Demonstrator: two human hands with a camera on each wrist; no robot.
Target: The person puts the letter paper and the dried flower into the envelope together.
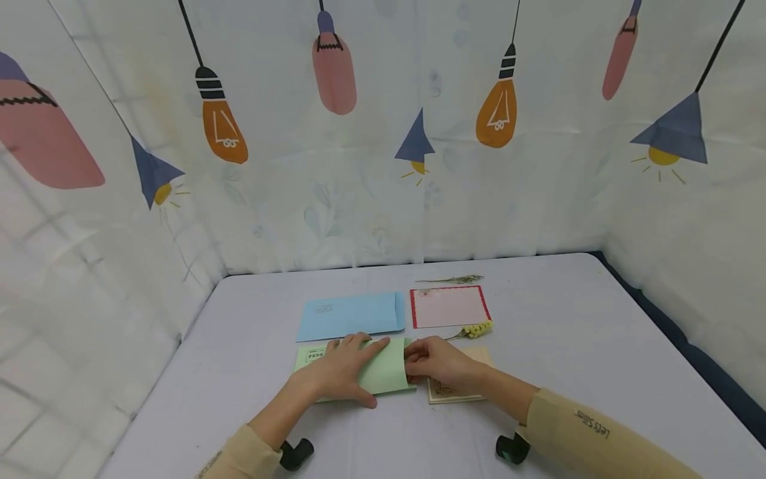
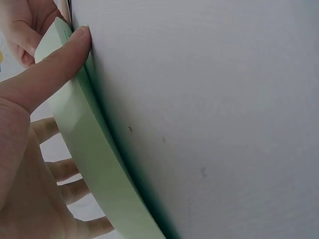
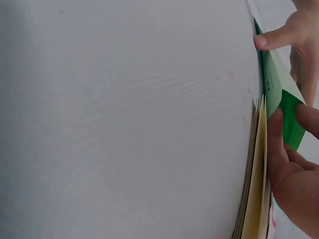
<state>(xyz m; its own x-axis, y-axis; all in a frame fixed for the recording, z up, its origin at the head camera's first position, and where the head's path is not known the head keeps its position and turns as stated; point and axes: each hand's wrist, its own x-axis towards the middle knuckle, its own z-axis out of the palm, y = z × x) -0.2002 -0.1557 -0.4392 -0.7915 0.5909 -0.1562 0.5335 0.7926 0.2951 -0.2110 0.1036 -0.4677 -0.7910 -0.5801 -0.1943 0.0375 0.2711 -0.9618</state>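
A light green envelope (image 1: pixel 385 369) lies in front of me, its surface bowed upward. My left hand (image 1: pixel 342 369) spans it, the thumb at its near edge and the fingers spread along the far edge; the left wrist view shows the thumb (image 2: pixel 65 64) pressed at that edge. My right hand (image 1: pixel 445 364) is at the envelope's right end, fingers curled at the mouth. In the right wrist view the darker green inside (image 3: pixel 291 119) shows between the right thumb and fingers. Beneath the right hand lies a stack of cream cards (image 3: pixel 255 194), partly hidden by it.
Behind the green envelope lies a blue envelope (image 1: pixel 353 316). A pink card with a red border (image 1: pixel 449 307) is to its right, with a dried sprig (image 1: pixel 451 280) behind it and a yellow flower stem (image 1: pixel 477 330) in front. All rest on a white table (image 1: pixel 239 359).
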